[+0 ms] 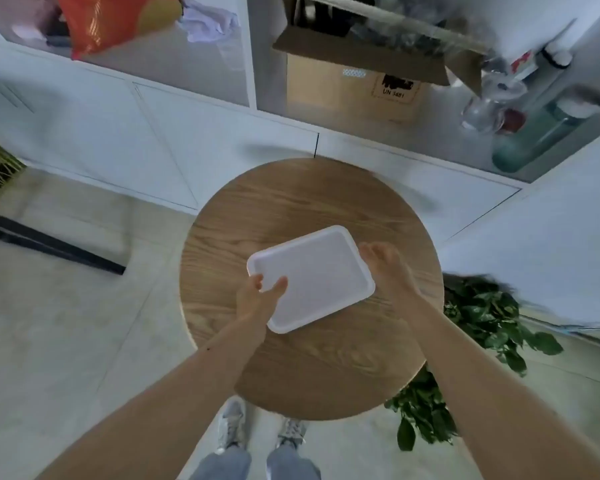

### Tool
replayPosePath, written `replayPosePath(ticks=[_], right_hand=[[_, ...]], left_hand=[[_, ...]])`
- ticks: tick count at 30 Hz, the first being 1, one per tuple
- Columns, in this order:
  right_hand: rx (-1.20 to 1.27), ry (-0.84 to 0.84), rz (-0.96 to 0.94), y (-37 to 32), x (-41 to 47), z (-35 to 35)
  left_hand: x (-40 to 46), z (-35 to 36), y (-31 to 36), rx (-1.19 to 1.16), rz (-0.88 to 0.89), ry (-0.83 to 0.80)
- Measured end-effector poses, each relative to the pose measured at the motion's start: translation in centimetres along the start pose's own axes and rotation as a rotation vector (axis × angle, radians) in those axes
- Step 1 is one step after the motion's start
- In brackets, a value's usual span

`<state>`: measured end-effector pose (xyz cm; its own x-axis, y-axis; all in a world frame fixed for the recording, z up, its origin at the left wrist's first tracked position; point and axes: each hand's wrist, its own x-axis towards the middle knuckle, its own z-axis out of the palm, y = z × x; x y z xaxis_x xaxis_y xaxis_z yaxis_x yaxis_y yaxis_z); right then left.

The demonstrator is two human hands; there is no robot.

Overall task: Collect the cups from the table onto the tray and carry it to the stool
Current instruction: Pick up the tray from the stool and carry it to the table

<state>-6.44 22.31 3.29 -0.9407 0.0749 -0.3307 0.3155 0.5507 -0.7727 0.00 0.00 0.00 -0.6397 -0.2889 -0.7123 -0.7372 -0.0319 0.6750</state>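
An empty white rectangular tray (312,271) is tilted slightly, just over the middle of a round wooden top (291,209). My left hand (258,297) grips the tray's near-left edge, thumb on the rim. On the right edge my right hand (390,268) has its fingers curled under. No cups are in view. I cannot tell whether the tray rests on the wood or hovers just above it.
White cabinets (153,143) stand right behind the round top. On the shelf above them are a cardboard box (354,88) and bottles (534,133). A green plant (482,327) sits on the floor at the right. A dark bar (49,247) lies on the floor at the left.
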Motion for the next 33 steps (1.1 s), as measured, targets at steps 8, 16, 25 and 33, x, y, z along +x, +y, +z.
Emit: replayPosePath(ticks=[8,16,25,33], right_hand=[[-0.219,-0.081,0.225,3.9,3.6,1.6],[-0.216,-0.085,0.309,7.6,5.1,3.8],[-0.181,-0.024,0.29,5.2,3.8,4.4],[-0.167,-0.032,0.132,1.5,2.1,5.4]], left_hand=[[1.4,0.5,-2.1,-0.05,-0.046,0.119],[2.9,0.9,-2.9,-0.106,-0.026,0.163],[2.8,0.3,-2.4,-0.046,-0.031,0.238],[0.3,-3.8,-2.1,-0.132,-0.022,0.315]])
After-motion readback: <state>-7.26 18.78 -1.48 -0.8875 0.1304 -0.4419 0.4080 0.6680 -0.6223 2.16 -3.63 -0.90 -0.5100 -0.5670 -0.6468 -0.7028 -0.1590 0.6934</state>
